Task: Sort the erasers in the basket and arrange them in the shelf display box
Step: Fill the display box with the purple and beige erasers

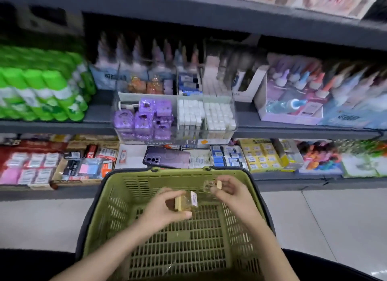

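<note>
Above green basket [100, 197], left hand [163, 211] pinches one eraser [187, 201] in curled fingers [167, 192], right hand [233, 191] a second eraser [212, 185].

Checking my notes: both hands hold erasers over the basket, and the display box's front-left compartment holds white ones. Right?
No: the head view shows purple packs in the front-left compartment of the display box; white erasers fill the two beside it.

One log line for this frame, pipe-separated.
left hand pinches wrapped eraser | right hand holds second eraser | both above basket | display box partly stocked
</note>
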Action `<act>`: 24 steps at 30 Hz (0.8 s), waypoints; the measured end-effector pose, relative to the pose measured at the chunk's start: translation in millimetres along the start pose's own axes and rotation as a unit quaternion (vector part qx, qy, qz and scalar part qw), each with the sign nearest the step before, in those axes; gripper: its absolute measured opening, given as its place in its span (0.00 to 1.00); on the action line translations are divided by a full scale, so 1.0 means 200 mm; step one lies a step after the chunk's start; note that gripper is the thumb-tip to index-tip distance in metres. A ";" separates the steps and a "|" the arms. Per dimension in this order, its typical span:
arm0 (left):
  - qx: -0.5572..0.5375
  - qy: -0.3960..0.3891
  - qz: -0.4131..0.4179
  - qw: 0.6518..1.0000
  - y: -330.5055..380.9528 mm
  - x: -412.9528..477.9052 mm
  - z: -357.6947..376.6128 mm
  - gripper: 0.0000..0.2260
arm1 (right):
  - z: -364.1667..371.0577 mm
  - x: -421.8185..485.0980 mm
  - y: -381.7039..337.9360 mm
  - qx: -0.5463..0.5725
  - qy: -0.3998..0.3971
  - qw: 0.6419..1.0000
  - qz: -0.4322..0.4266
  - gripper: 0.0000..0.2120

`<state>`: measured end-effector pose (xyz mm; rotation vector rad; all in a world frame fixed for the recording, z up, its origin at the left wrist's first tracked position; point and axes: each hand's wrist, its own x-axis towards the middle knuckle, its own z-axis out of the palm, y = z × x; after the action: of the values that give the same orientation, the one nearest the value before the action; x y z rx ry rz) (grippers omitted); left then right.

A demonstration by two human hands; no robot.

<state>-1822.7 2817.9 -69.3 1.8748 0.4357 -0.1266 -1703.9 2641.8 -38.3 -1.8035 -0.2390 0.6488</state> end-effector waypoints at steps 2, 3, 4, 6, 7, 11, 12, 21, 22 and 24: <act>0.006 0.020 0.043 0.999 0.14 -0.10 -0.13 0.33 | 0.00 -0.05 -0.19 0.015 0.003 0.998 -0.062 0.14; 0.003 0.035 0.058 0.998 0.21 -0.15 -0.20 0.30 | 0.01 -0.08 -0.28 0.010 0.011 0.996 -0.093 0.14; -0.002 0.051 0.073 0.996 0.27 -0.20 -0.26 0.26 | 0.02 -0.10 -0.35 0.000 0.019 0.992 -0.122 0.15; -0.009 0.091 0.098 0.991 0.38 -0.29 -0.39 0.22 | 0.05 -0.13 -0.49 -0.028 0.041 0.984 -0.174 0.17; -0.012 0.114 0.108 0.987 0.42 -0.32 -0.46 0.20 | 0.06 -0.13 -0.55 -0.047 0.055 0.978 -0.194 0.18; -0.020 0.208 0.122 0.970 0.52 -0.31 -0.70 0.20 | 0.14 -0.06 -0.74 -0.190 0.087 0.943 -0.260 0.16; -0.020 0.226 0.124 0.966 0.55 -0.30 -0.74 0.21 | 0.16 -0.03 -0.77 -0.225 0.089 0.931 -0.273 0.16; -0.019 0.239 0.111 0.964 0.62 -0.10 -0.91 0.20 | 0.29 0.24 -0.93 -0.438 0.035 0.837 -0.325 0.23; -0.022 0.237 0.109 0.965 0.62 -0.09 -0.92 0.20 | 0.30 0.26 -0.94 -0.474 0.021 0.816 -0.331 0.22; -0.021 0.232 0.110 0.966 0.63 -0.06 -0.92 0.20 | 0.33 0.30 -0.94 -0.543 -0.001 0.767 -0.341 0.22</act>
<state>-1811.7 2951.1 109.4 1.8931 0.5357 0.4766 -1661.0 2786.0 105.0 -2.5323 -1.4386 -0.1071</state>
